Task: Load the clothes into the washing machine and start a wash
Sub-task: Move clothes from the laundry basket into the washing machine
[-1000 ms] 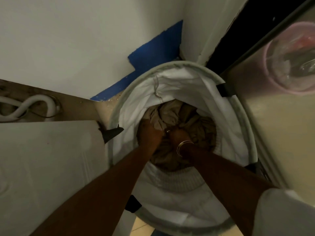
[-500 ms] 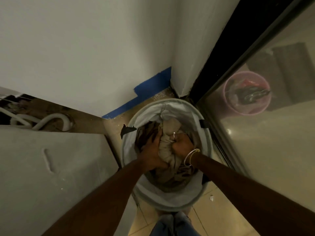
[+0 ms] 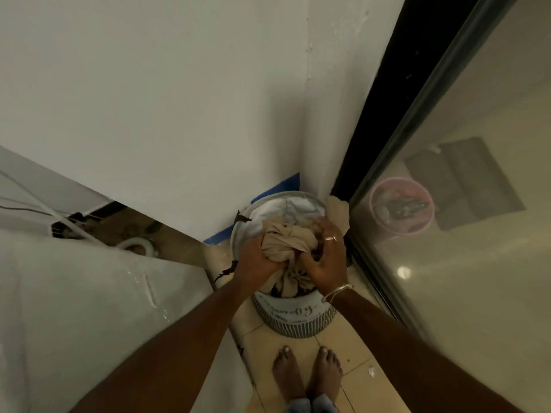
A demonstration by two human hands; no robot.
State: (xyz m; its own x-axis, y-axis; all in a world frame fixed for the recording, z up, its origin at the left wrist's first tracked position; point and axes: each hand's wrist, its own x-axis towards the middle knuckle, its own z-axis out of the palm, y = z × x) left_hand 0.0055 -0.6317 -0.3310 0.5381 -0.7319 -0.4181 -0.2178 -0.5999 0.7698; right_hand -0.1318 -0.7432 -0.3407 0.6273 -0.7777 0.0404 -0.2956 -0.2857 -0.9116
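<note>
At the left, the white top of a washing machine, with a pale hose curled in the gap behind it. Just right of that, the left hand — fingers curled tight into the left side of a bunched beige bundle of clothes. Bundle held over the mouth of a round striped laundry basket, loose ends trailing down to the near rim. On the bundle's right side, the right hand, fingers bent round the cloth, a ring on one finger and bangles at the wrist. Nearer than the basket, two bare feet on the tiled floor. Farther right, a glass door — behind it, a pink bucket.
</note>
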